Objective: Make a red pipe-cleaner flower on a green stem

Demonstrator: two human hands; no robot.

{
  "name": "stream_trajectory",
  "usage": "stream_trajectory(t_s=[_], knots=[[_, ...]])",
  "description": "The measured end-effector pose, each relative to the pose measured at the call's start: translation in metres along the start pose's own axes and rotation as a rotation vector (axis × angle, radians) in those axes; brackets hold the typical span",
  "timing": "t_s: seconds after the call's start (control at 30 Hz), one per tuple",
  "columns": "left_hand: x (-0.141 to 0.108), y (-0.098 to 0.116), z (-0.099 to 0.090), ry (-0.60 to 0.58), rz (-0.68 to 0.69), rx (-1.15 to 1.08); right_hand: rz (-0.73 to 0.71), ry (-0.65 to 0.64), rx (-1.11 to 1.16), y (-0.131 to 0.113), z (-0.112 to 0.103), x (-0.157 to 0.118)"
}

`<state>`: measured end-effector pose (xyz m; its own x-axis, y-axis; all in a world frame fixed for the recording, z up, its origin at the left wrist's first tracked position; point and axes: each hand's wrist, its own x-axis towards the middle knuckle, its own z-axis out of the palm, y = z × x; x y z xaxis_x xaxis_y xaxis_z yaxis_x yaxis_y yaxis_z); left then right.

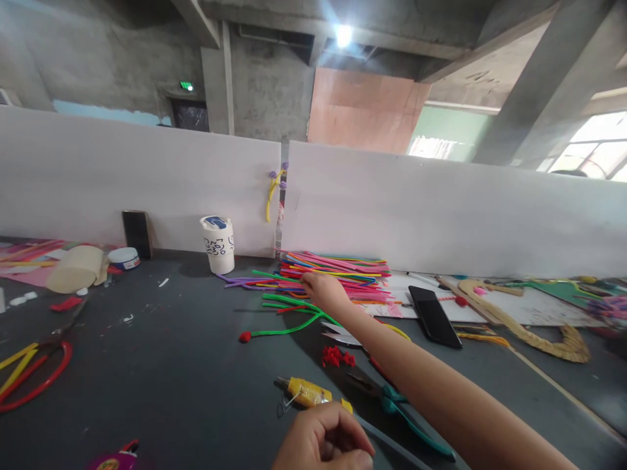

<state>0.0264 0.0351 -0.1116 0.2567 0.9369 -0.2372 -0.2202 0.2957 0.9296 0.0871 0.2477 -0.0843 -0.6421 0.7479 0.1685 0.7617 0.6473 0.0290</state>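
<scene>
My right hand (324, 292) reaches across from the right onto a pile of coloured pipe cleaners (343, 264). Its fingers are closed at the near left part of the pile, with the tips partly hidden. Curled at the bottom centre, my left hand (321, 440) shows nothing between fingers and thumb. Just beyond it lies a yellow glue gun (308, 391). Green pipe cleaners (289, 331), one tipped with a red ball (245, 337), lie left of the right hand. Scissors (340, 333), red fuzzy bits (337, 356) and teal-handled pliers (392, 398) lie under or near my right forearm.
White panels (416, 215) stand along the back. Before them are a white cup (218, 245), an upright phone (137, 234) and a small jar (124, 258). Another phone (434, 316) lies on the right, beside a braided hook shape (533, 333). Red-handled scissors (63, 369) lie left.
</scene>
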Motion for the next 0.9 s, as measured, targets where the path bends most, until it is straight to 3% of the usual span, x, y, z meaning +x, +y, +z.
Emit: stream_trajectory(t_s=[0.1, 0.2, 0.23, 0.27, 0.33, 0.43, 0.63, 0.9], knots=[[-0.006, 0.009, -0.007, 0.196, 0.098, 0.022, -0.038, 0.175, 0.007, 0.002, -0.024, -0.014], [-0.013, 0.017, -0.019, 0.554, 0.300, 0.110, -0.150, 0.301, 0.008, 0.000, -0.043, -0.040], [-0.015, 0.018, -0.024, 0.753, 0.501, 0.216, -0.198, 0.326, 0.009, -0.003, -0.047, -0.051], [-0.016, 0.019, -0.028, 0.866, 0.647, 0.341, -0.245, 0.349, 0.012, -0.005, -0.050, -0.062], [-0.015, 0.020, -0.034, 0.965, 0.769, 0.599, -0.325, 0.389, 0.023, -0.010, -0.052, -0.084], [-0.011, 0.019, -0.039, 0.835, 0.681, 0.744, -0.367, 0.453, 0.050, -0.014, -0.051, -0.110], [-0.008, 0.023, -0.036, 0.602, 0.491, 0.688, -0.343, 0.510, 0.123, -0.003, -0.051, -0.135], [-0.017, 0.029, -0.019, 0.468, 0.218, 0.441, -0.401, 0.393, 0.337, -0.002, -0.052, -0.160]])
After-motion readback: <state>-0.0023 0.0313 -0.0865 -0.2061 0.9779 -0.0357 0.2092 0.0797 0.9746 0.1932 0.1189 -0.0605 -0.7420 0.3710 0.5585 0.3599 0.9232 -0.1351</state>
